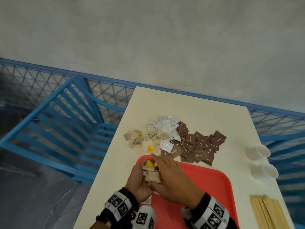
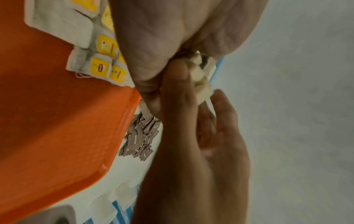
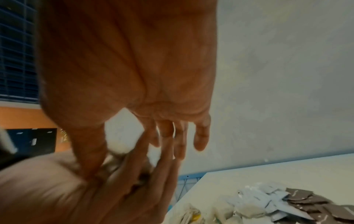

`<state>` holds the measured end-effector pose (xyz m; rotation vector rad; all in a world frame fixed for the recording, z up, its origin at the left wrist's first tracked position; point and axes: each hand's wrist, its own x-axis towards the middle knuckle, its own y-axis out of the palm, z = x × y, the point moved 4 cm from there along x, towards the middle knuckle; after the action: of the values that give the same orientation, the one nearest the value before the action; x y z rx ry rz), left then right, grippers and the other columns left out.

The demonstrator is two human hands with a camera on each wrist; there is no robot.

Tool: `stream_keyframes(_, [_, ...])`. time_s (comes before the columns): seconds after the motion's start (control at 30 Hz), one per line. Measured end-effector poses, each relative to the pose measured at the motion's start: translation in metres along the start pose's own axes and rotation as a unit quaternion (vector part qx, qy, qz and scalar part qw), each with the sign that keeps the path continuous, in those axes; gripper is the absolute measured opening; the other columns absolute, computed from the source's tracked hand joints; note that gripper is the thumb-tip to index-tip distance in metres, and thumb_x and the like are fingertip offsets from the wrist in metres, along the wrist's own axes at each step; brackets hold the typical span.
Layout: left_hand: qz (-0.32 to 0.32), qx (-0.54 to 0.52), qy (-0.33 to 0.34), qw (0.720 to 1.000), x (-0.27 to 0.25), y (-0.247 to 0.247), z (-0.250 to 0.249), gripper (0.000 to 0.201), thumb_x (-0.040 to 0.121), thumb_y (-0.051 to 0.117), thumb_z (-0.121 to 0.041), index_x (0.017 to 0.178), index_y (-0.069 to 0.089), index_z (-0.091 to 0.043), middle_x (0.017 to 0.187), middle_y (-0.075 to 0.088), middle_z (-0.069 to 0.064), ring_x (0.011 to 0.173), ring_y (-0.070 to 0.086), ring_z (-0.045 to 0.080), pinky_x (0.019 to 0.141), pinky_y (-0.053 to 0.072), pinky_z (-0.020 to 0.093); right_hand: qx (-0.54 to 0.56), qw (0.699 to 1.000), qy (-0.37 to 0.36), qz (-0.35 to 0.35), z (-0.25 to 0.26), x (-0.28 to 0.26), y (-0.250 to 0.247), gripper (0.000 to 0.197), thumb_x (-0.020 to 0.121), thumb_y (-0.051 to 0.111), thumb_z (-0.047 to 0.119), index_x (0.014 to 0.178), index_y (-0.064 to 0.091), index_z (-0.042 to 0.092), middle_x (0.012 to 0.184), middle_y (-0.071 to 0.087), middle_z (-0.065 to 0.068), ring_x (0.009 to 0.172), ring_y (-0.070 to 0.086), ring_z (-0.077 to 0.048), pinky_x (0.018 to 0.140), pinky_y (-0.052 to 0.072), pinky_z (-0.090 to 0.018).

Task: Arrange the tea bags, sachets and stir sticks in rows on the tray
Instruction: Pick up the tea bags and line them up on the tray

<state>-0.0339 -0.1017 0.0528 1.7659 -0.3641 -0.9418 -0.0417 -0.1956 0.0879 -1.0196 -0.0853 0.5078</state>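
A bundle of beige paper tea bags with yellow tags (image 1: 151,173) is held above the far left corner of the red plastic tray (image 1: 211,187). More tea bags (image 2: 80,50) are laid flat on the tray, touching. Loose tea bags (image 1: 134,139), white sachets (image 1: 166,128) and brown sachets (image 1: 198,146) are heaped on the tabletop just beyond the tray. Pale wooden stir sticks (image 1: 268,212) are piled to its right.

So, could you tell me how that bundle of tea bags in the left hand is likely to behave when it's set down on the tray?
The tea bags look soft and light, so they will probably flop rather than stay stacked. The left hand holds several at once; released together, they may fan out on the red tray. Their threads and yellow tags could tangle or drag neighbours.
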Motion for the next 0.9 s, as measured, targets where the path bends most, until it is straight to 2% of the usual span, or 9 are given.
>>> stream_keyframes(0.1, [-0.068, 0.050, 0.016, 0.996, -0.002, -0.022, -0.005, 0.036, 0.093, 0.059, -0.036, 0.114, 0.057, -0.008, 0.081, 0.060, 0.012, 0.056, 0.061, 0.021, 0.042, 0.049, 0.025, 0.168, 0.984, 0.028, -0.058, -0.008, -0.012, -0.016, 0.062, 0.083, 0.075, 0.042, 0.135, 0.041, 0.044, 0.126, 0.054, 0.018, 0.117, 0.047, 0.001, 0.096, 0.036, -0.012])
stream_keyframes(0.2, [-0.047, 0.135, 0.019, 0.990, -0.014, -0.015, -0.009, 0.041, 0.098, 0.047, -0.043, 0.109, 0.065, -0.008, 0.077, 0.058, 0.012, 0.047, 0.052, 0.016, 0.036, 0.036, 0.017, 0.261, 0.951, 0.074, -0.146, -0.021, -0.021, -0.024, 0.027, 0.085, 0.076, 0.031, 0.105, 0.064, 0.044, 0.101, 0.068, 0.014, 0.089, 0.062, -0.005, 0.073, 0.046, -0.013])
stream_keyframes(0.33, [0.008, 0.214, 0.023, 0.976, -0.028, -0.007, -0.008, 0.046, 0.102, 0.046, -0.042, 0.127, 0.055, -0.004, 0.083, 0.059, 0.012, 0.048, 0.050, 0.016, 0.037, 0.035, 0.015, 0.284, 0.936, 0.091, -0.186, -0.015, -0.024, -0.024, 0.020, 0.086, 0.075, 0.027, 0.104, 0.067, 0.031, 0.087, 0.069, 0.012, 0.075, 0.061, -0.003, 0.064, 0.043, -0.012])
stream_keyframes(0.43, [0.036, 0.266, 0.034, 0.963, -0.034, -0.003, -0.007, 0.051, 0.097, 0.052, -0.044, 0.131, 0.049, -0.006, 0.080, 0.054, 0.012, 0.051, 0.050, 0.016, 0.039, 0.037, 0.016, 0.288, 0.936, 0.086, -0.182, -0.005, -0.027, -0.023, 0.021, 0.083, 0.078, 0.033, 0.102, 0.069, 0.033, 0.087, 0.065, 0.007, 0.075, 0.061, -0.011, 0.062, 0.043, -0.016])
stream_keyframes(0.53, [0.055, 0.322, 0.050, 0.944, -0.037, 0.001, -0.005, 0.061, 0.094, 0.060, -0.049, 0.139, 0.043, -0.012, 0.080, 0.051, 0.012, 0.054, 0.051, 0.017, 0.040, 0.036, 0.017, 0.280, 0.936, 0.100, -0.189, 0.002, -0.031, -0.023, 0.012, 0.079, 0.081, 0.028, 0.086, 0.071, 0.029, 0.078, 0.063, 0.007, 0.067, 0.057, -0.010, 0.062, 0.048, -0.023])
stream_keyframes(0.6, [0.056, 0.337, 0.059, 0.938, -0.037, 0.005, -0.003, 0.066, 0.090, 0.063, -0.053, 0.140, 0.043, -0.015, 0.080, 0.054, 0.013, 0.055, 0.053, 0.018, 0.040, 0.036, 0.017, 0.298, 0.926, 0.103, -0.208, 0.004, -0.033, -0.026, 0.012, 0.078, 0.083, 0.022, 0.075, 0.071, 0.022, 0.069, 0.066, 0.004, 0.058, 0.056, -0.006, 0.057, 0.045, -0.019])
stream_keyframes(0.73, [0.057, 0.280, 0.056, 0.957, -0.037, 0.008, -0.002, 0.068, 0.080, 0.073, -0.056, 0.128, 0.053, -0.010, 0.086, 0.058, 0.014, 0.054, 0.055, 0.017, 0.039, 0.037, 0.017, 0.348, 0.897, 0.084, -0.261, 0.006, -0.044, -0.044, 0.012, 0.081, 0.080, 0.018, 0.073, 0.071, 0.018, 0.063, 0.065, 0.006, 0.057, 0.053, 0.000, 0.057, 0.040, -0.013])
stream_keyframes(0.8, [0.042, 0.267, 0.062, 0.961, -0.038, 0.009, -0.005, 0.059, 0.085, 0.071, -0.048, 0.123, 0.055, -0.007, 0.082, 0.056, 0.013, 0.050, 0.052, 0.016, 0.039, 0.031, 0.016, 0.391, 0.873, 0.068, -0.284, 0.006, -0.050, -0.054, 0.009, 0.081, 0.078, 0.020, 0.077, 0.070, 0.017, 0.067, 0.065, 0.003, 0.062, 0.056, -0.006, 0.060, 0.044, -0.018])
stream_keyframes(0.9, [-0.023, 0.350, 0.126, 0.928, -0.040, 0.014, -0.017, 0.042, 0.088, 0.070, -0.043, 0.094, 0.052, -0.006, 0.071, 0.050, 0.009, 0.045, 0.043, 0.012, 0.040, 0.022, 0.017, 0.372, 0.874, 0.051, -0.309, 0.006, -0.057, -0.066, 0.005, 0.082, 0.075, 0.021, 0.082, 0.071, 0.018, 0.076, 0.068, -0.002, 0.066, 0.057, -0.017, 0.060, 0.045, -0.027])
